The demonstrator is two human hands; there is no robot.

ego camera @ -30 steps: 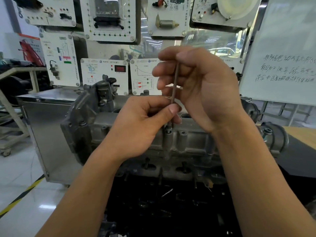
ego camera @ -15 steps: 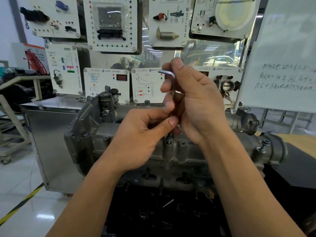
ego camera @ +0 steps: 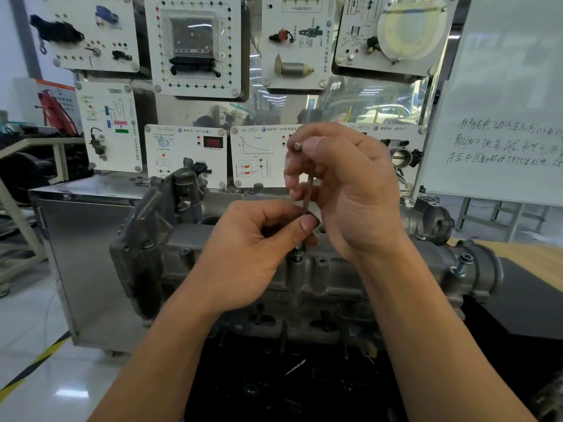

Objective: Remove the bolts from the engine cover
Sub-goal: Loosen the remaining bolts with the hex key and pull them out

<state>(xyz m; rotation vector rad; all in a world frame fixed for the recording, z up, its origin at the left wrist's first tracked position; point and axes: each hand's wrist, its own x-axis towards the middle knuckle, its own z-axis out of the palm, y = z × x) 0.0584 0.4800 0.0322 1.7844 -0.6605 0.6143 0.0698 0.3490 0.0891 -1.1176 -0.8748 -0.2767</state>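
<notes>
Hex key (ego camera: 310, 184) stands upright over the grey engine cover (ego camera: 335, 269), its lower tip reaching down to a bolt (ego camera: 297, 254) on the cover's top edge. Right hand (ego camera: 350, 190) holds the upper shaft, fingers curled round it, the short bent end poking out by the thumb. Left hand (ego camera: 253, 248) pinches the lower shaft between thumb and curled fingers, just above the bolt. Display panels (ego camera: 189, 153) and a handwritten whiteboard (ego camera: 502, 86) stand behind.

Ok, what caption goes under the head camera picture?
Left hand and right hand hold a hex key on an engine cover bolt.
</notes>
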